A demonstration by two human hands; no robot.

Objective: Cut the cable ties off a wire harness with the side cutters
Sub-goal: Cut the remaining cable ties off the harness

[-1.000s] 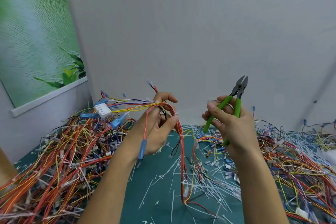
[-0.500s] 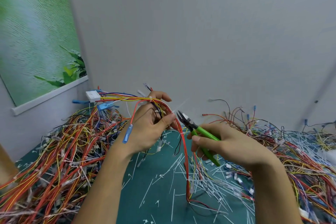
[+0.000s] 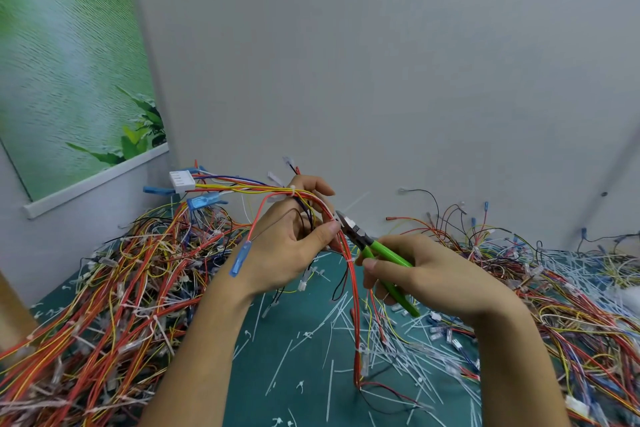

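Left hand [image 3: 287,253] grips wire harness [image 3: 354,308]; right hand [image 3: 436,281] grips side cutters [image 3: 388,251]

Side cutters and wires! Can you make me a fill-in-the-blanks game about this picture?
1. The right hand grips side cutters with ____ handles.
2. The left hand holds the wire harness, and its white connector sticks out on that hand's ____ side.
3. A ____ terminal sleeve dangles from the harness beside the left wrist.

Missing words: green, left, blue.
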